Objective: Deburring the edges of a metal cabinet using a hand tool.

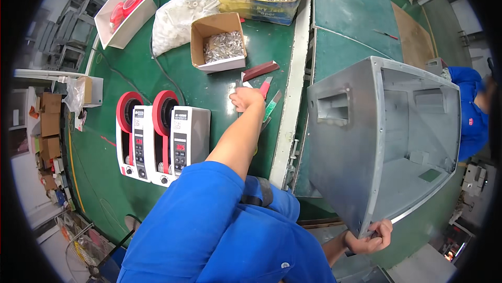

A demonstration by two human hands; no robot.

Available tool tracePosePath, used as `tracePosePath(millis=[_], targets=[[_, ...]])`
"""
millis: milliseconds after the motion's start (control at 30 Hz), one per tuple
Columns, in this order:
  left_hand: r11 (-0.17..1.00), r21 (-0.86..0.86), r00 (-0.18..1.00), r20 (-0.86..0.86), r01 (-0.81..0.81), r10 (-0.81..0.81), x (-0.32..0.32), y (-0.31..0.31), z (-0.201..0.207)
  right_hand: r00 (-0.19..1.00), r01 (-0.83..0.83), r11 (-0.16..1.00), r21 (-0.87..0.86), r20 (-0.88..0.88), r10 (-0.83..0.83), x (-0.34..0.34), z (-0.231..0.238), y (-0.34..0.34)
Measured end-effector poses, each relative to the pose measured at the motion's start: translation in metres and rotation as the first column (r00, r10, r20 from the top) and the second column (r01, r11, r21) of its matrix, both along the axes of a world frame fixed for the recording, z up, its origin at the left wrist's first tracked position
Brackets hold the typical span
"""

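Observation:
My left hand (246,99) reaches over the green bench with its fingers curled closed. What they hold, if anything, is hidden. Close by lie a red-handled tool (265,87), a green-handled blade tool (272,104) and a dark red bar-shaped piece (260,70). At the lower right, my right hand (369,237) grips the bottom corner of a large grey sheet-metal cabinet (345,147). The cabinet is tilted, its open side facing right, with a rectangular cutout in its near-left wall.
Two white tape dispensers (194,136) with red tape rolls stand left of my arm. Beyond are a carton of small metal parts (196,37), a bag of white pieces (170,24), a white bin (133,29) and more parts boxes (269,11). A person in blue (470,105) stands behind the cabinet.

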State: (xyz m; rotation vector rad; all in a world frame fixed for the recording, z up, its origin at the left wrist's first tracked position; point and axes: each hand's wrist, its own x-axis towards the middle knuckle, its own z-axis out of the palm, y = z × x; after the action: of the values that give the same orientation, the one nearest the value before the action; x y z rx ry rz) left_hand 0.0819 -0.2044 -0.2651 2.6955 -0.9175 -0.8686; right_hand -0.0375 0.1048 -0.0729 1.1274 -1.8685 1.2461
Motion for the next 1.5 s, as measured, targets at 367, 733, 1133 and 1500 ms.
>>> tracePosePath(millis=[367, 733, 1133, 1500], targets=[[1.000, -0.010, 0.998, -0.056, -0.006, 0.005, 0.004, 0.001, -0.009, 0.996, -0.022, 0.999, -0.037, 0.086, 0.025, 0.003, 0.006, -0.006], [0.994, -0.041, 0.994, -0.025, 0.105, -0.106, 0.001, 0.002, -0.017, 0.995, -0.025, 0.999, -0.023, 0.095, 0.027, 0.004, 0.004, -0.003], [0.993, -0.009, 0.988, 0.097, 0.121, -0.120, -0.012, -0.001, -0.014, 0.999, -0.001, 0.992, -0.127, 0.049, 0.007, 0.000, 0.001, -0.007], [0.802, -0.472, 0.859, -0.160, 0.366, -0.486, -0.004, 0.029, -0.012, 0.985, 0.108, 0.941, -0.320, 0.165, -0.056, 0.020, 0.009, -0.023]])
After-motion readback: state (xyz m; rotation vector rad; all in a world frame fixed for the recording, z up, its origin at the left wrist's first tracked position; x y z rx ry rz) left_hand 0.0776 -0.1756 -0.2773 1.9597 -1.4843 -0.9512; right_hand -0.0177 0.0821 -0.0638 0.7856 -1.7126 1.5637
